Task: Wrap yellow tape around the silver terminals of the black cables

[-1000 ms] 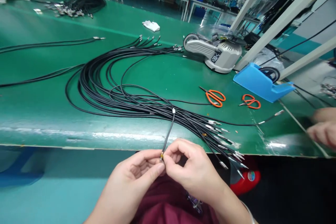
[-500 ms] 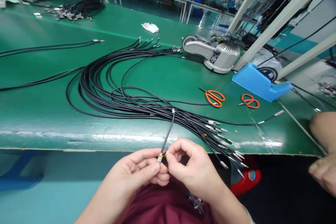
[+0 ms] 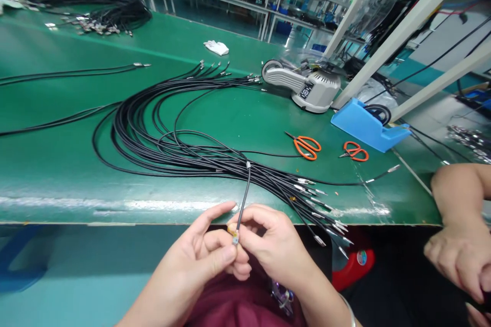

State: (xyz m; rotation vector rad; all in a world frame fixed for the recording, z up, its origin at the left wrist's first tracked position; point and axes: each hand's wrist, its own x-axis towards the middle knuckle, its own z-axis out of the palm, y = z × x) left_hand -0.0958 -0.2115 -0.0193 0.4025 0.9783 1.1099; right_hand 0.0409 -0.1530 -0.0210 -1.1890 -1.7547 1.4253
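A black cable [image 3: 244, 198] comes down over the table edge from the bundle. Its small connector end [image 3: 235, 239] is pinched between the thumb and fingers of my left hand [image 3: 205, 258], whose index finger is lifted away. My right hand [image 3: 274, 245] closes from the other side on a bit of yellow, see-through tape [image 3: 231, 230] beside the connector. The fingertips partly hide the tape. Behind both hands, the bundle of black cables [image 3: 130, 133] curves across the green table, its metal-tipped ends [image 3: 318, 204] fanned out at right.
Two orange-handled scissors [image 3: 308, 147] [image 3: 355, 152] lie at right. Behind them stand a grey tape dispenser [image 3: 316, 89] and a blue tape holder [image 3: 364, 125]. A white glove [image 3: 216, 47] lies at the back. Another person's hand [image 3: 458, 255] is at far right.
My left index finger has lifted off the cable. My right fingers have moved left across the cable with the yellow tape, now on the connector's left side. The view has shifted slightly.
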